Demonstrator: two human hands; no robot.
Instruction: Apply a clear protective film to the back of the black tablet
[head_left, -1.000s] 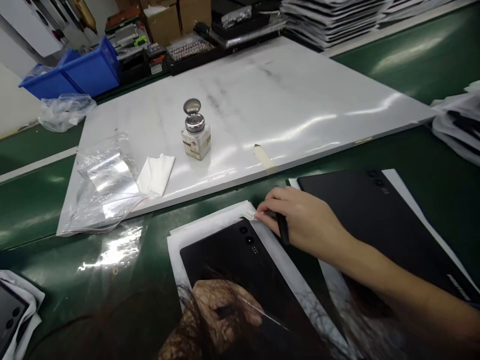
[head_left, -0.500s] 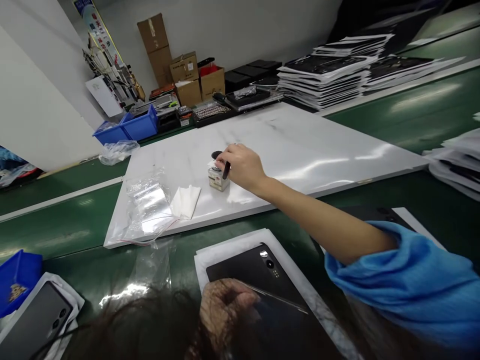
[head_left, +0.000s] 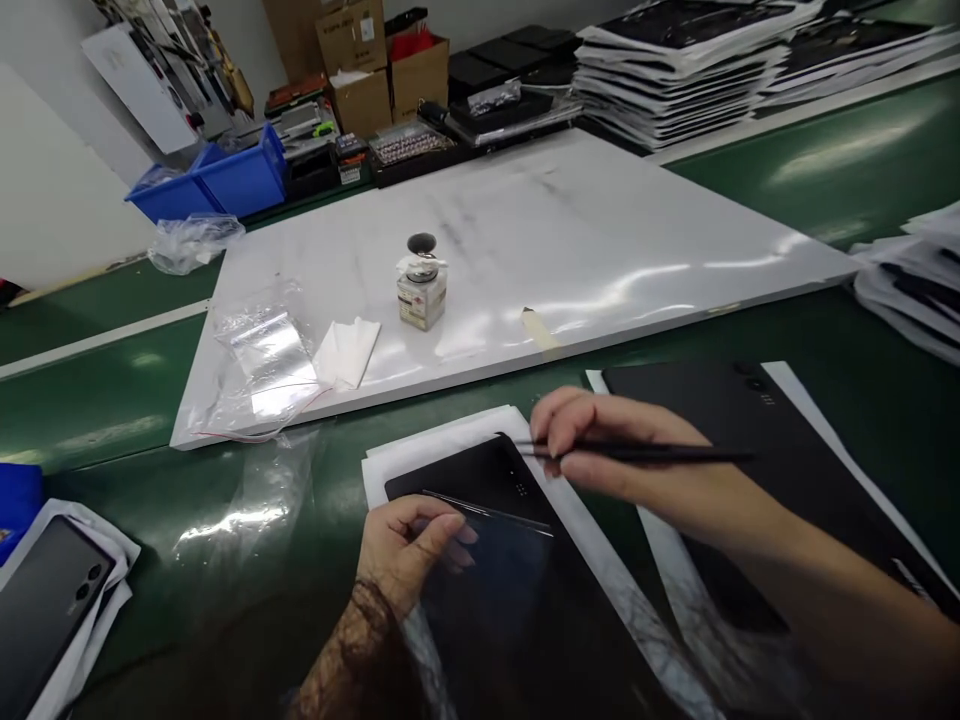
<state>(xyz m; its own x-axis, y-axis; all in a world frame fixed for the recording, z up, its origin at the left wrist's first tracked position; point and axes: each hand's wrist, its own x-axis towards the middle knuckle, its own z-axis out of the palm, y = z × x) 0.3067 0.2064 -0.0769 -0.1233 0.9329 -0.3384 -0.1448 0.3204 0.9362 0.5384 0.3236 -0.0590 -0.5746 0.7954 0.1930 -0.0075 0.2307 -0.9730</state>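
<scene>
Head view: right hand (head_left: 622, 450) pinches black tweezers (head_left: 660, 454), left hand (head_left: 409, 545) grips glossy back panel (head_left: 510, 600) edge; likely light, stiff, smudge-prone.

The panel (head_left: 495, 560) at bottom centre is smooth, glossy black; the sheet (head_left: 442, 445) under it looks like matt white paper. The thin stick (head_left: 660, 454) is matt black. The desk (head_left: 150, 470) has a shiny green cover. The slab (head_left: 600, 220) is polished white with grey veins, like marble. On it lie a crinkled clear plastic bag (head_left: 262, 360), a soft white cloth (head_left: 346, 352) and a bottle (head_left: 420, 300) with a metal top.
</scene>
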